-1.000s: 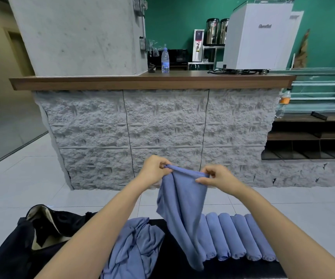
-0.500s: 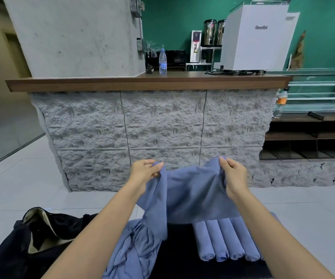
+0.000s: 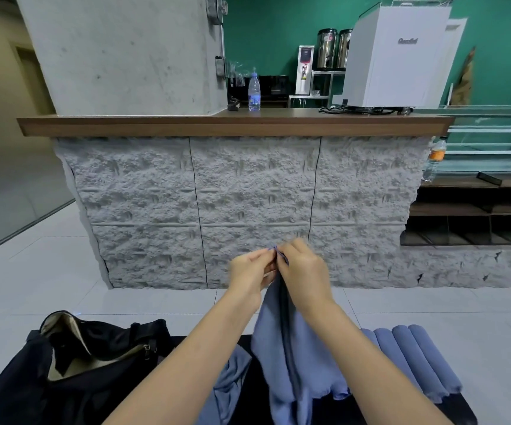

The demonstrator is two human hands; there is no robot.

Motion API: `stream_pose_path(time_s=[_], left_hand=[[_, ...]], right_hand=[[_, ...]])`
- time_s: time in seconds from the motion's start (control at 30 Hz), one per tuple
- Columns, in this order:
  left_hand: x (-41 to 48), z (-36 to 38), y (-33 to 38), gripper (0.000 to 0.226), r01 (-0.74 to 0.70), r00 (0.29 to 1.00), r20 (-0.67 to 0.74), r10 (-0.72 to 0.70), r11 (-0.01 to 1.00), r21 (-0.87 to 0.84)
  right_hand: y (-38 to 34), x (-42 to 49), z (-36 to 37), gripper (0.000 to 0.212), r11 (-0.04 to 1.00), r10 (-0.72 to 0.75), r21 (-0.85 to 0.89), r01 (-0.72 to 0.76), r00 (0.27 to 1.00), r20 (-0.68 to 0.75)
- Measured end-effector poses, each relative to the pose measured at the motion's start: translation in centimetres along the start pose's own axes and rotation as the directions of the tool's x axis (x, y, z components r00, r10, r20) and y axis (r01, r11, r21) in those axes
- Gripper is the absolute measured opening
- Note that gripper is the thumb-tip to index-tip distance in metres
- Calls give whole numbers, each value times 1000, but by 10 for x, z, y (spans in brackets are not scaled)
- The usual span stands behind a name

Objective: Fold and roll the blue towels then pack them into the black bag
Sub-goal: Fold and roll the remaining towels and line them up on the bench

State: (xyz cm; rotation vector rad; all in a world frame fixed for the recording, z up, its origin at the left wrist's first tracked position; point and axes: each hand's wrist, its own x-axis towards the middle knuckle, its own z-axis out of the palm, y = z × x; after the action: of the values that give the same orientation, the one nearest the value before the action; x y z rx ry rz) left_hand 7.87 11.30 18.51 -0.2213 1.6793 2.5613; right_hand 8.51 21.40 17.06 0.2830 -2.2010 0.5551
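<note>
- The left hand (image 3: 249, 271) and right hand (image 3: 305, 268) pinch both corners of the blue towel (image 3: 282, 348) together, so it hangs folded.
- The black bag (image 3: 79, 363) sits open for packing.

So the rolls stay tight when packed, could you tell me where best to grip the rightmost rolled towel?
Probably grip the rightmost rolled towel around its middle, coming from above and the right; that side is free, while its left side lies against the neighbouring roll.

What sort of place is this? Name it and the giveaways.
Probably a café or drinks bar: a wood-topped service counter, two steel drink urns behind it, and a glass display case on the right.
</note>
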Motion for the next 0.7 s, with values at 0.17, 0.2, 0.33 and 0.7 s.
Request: stream_pose_path(time_s=[0.17,0.2,0.33,0.7], left_hand=[[-5,5,-7,15,-43,998,53,45,999,-32],[-5,3,-6,16,-49,995,82,51,998,-27],[7,-8,5,8,-93,989,117,86,994,58],[23,-19,70,27,-488,863,435,256,648,585]], right_hand=[[0,-10,-6,10,985,52,154,-73,989,138],[0,-12,-9,15,950,84,282,-132,981,174],[8,-7,-21,31,681,174,619,-391,908,381],[39,22,-6,14,943,4,286,-171,863,505]])
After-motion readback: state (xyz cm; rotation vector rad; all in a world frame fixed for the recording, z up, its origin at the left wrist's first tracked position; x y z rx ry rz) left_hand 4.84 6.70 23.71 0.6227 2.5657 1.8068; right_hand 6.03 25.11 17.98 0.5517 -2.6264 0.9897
